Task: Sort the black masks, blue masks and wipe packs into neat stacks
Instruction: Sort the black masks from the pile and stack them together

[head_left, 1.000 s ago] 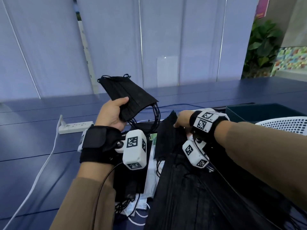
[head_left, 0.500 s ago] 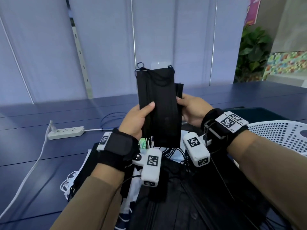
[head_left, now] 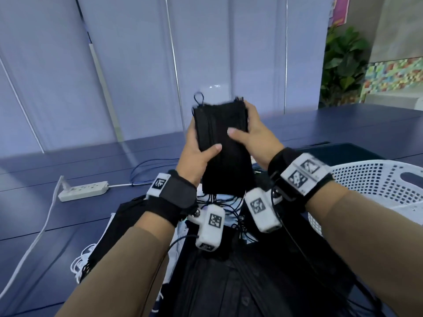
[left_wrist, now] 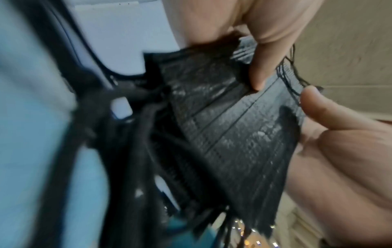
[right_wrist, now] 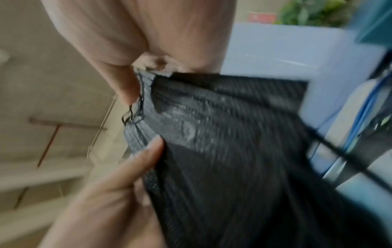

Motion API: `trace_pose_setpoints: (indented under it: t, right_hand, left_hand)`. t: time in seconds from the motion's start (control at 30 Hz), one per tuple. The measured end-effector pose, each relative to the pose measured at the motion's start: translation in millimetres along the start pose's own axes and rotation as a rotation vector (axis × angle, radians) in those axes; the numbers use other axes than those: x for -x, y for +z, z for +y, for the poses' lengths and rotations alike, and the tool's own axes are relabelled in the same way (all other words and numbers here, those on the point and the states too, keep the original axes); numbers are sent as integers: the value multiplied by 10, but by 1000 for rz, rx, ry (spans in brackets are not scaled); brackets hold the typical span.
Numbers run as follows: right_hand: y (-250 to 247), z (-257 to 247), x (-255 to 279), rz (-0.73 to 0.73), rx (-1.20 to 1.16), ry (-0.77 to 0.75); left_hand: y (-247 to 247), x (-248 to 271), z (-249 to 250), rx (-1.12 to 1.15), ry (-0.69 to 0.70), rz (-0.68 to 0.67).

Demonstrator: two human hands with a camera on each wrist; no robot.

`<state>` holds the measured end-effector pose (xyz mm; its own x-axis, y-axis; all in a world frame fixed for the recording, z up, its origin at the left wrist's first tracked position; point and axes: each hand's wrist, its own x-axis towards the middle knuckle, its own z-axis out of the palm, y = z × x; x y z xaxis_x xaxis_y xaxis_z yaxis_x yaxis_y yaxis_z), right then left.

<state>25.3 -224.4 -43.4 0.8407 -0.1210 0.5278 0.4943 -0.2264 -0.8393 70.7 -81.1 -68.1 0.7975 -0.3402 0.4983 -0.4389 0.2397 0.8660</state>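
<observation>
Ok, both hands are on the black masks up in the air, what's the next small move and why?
Probably square the bundle of black masks between both palms. The left hand and right hand grip it from opposite sides above the table, its top edges look uneven, and ear loops dangle below, so it likely isn't ready to set down.

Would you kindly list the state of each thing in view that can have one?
black masks: bunched, held upright above the table, ear loops dangling
left hand: grips the masks' left edge, thumb in front
right hand: grips their right edge, thumb in front
power strip: lying flat on the table
white basket: on the table at right, contents hidden
</observation>
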Motion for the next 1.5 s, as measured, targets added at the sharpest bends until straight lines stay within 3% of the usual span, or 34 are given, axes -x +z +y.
trace_pose_setpoints:
  t: [0.2,0.47,0.63,0.8,0.9,1.13,1.2,1.3,1.37,1.5]
  right_hand:
    - [85,304,160,90,117,-132]
    - [173,150,155,95,-61,-180]
    - [86,101,155,94,-21,-207]
    - [8,-22,123,15,-8,-161]
    - [-100,-185,52,12,51,-109]
    - [-414,-661,-188,-117,-114,151]
    - [-448,-736,-202,-211,38,173]
    - [-398,-773,-177,-442,718,119]
    - [-320,-696,-145,-547,976,71]
    - [-188,-465,-45,-481,1281,-93]
  left_hand:
    - [-21,48,-168,-36,-98,-81]
    - [-64,-48,175,-189,151,-122]
    - [-154,27,168,-158,92,-190]
    - [-141,58,-5,-203,-79,-229]
    - [-160,52,-28,-235,-94,-231]
    - [-190,14,6,-309,-79,-268]
    - [-189,-9,16,-305,-96,-259]
    - [-170,-31,68,-274,-113,-281]
    - [-157,-35,109,-261,-120,-299]
    - [-153,-53,181,-266,-144,-296]
